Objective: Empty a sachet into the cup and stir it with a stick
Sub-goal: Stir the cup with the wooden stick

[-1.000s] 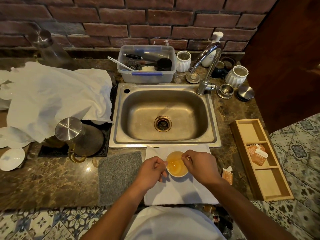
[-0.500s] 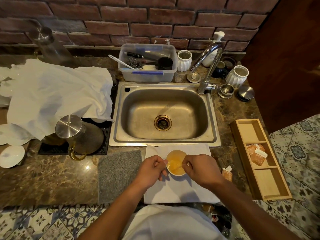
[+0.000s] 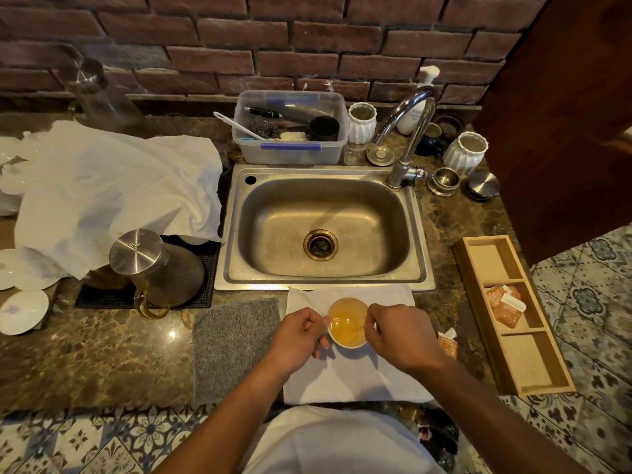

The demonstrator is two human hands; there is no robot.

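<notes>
A small white cup (image 3: 347,343) of amber liquid stands on a white cloth (image 3: 355,381) in front of the sink. My left hand (image 3: 297,336) grips the cup's left side. My right hand (image 3: 398,333) sits at the cup's right rim, fingers pinched on a thin stick (image 3: 357,326) that dips into the liquid; most of the stick is hard to make out. An orange sachet with a torn top (image 3: 447,343) lies on the counter right of the cloth.
A steel sink (image 3: 323,227) with a tap (image 3: 407,138) lies behind the cup. A wooden tray (image 3: 533,371) holding more sachets (image 3: 504,304) is at the right. A grey mat (image 3: 236,347), a glass kettle (image 3: 157,268) and a white draped cloth (image 3: 113,193) are at the left.
My right hand has shifted slightly around the cup's right rim with the stick, and the liquid looks swirled. My left hand stays on the cup.
</notes>
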